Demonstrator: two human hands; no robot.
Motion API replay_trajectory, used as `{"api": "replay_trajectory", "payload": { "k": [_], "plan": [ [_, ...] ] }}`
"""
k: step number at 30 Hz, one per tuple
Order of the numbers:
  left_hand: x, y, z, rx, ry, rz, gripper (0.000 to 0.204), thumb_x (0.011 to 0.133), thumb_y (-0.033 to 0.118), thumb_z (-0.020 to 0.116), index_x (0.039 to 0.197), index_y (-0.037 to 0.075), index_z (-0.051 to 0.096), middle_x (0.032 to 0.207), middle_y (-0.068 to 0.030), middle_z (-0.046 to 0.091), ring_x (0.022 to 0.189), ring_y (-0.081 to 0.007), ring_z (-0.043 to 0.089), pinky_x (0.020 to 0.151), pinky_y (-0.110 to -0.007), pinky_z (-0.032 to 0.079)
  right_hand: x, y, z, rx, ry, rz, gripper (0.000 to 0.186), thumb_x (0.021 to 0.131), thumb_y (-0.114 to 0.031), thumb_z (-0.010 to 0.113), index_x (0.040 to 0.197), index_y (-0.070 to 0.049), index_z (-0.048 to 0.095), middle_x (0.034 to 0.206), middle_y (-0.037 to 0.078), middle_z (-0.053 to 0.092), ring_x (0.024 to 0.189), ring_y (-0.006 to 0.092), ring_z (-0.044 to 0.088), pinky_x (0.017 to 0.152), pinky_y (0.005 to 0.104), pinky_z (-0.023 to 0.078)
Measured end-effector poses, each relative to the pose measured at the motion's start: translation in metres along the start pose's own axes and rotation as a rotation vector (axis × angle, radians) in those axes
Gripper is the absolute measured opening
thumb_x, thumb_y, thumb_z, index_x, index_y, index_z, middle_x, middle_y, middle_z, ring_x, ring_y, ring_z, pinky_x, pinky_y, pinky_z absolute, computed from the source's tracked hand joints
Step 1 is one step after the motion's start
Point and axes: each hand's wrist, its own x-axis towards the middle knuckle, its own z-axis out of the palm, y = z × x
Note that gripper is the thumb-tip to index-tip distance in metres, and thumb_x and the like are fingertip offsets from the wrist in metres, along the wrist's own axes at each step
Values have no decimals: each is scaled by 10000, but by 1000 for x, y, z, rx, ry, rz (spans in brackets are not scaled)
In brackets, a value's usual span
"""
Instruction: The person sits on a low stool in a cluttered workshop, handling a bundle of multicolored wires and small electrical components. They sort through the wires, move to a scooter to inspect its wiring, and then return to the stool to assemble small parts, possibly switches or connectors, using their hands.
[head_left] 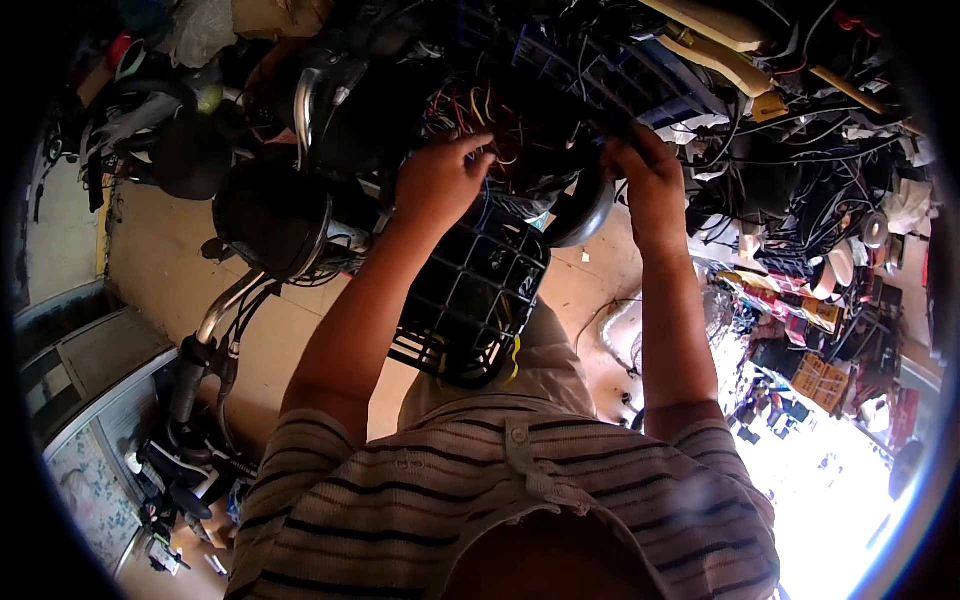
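My left hand [445, 182] is at the left edge of a tangle of thin red, yellow and white wires [488, 112]. Its thumb and forefinger point right with a gap between their tips, and I see nothing held there. On the right, my right hand [650, 185] has its fingers bent inward in deep shade, closed near a dark part I cannot make out. Below the wires and between my forearms sits a black wire basket [470, 290], with a yellow strip at its lower edge. A dark wheel or rounded guard [583, 212] shows between the basket and my right hand.
At the left stand a chrome handlebar [222, 305] and a dark rounded headlamp-like part [270, 220]. A blue plastic crate [660, 80] lies beyond my right hand. Heaped black cables [790, 190] fill the right side. Bright light falls on the floor at lower right.
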Motion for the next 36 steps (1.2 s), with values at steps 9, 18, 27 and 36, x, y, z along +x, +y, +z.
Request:
{"api": "replay_trajectory", "payload": {
  "k": [9, 18, 27, 36],
  "plan": [
    [-73, -21, 16, -261, 620, 92, 337, 822, 71, 630, 1144, 59, 531, 1113, -121, 498, 1009, -235, 494, 817, -333, 429, -14, 19, 8, -530, 213, -285, 227, 790, -96, 635, 965, 37, 579, 850, 102, 610, 755, 230, 573, 707, 329, 458],
    [-60, -66, 75, -879, 743, -474, 524, 757, 200, 733, 1151, -29, 472, 1142, -161, 487, 933, -250, 538, 849, -360, 428, -65, 43, 75, -802, -263, -667, 340, 685, 13, 644, 1009, -73, 584, 892, 96, 599, 815, 300, 577, 741, 385, 485],
    [-61, -70, 62, -361, 493, -73, 253, 781, 224, 691, 961, 61, 621, 958, -110, 628, 948, -297, 588, 811, -382, 455, 10, 115, 71, -956, -282, -653, 175, 799, -147, 585, 964, -112, 630, 915, 111, 599, 878, 305, 567, 725, 404, 484],
    [-99, -21, -8, -843, -278, -73, 283, 883, 280, 580, 960, 12, 630, 870, -59, 659, 773, -118, 607, 709, -269, 470, 68, 165, 66, -1089, -224, -689, 259, 918, -209, 484, 1132, -79, 551, 1083, 204, 583, 930, 344, 585, 697, 387, 499]
  ]
}}
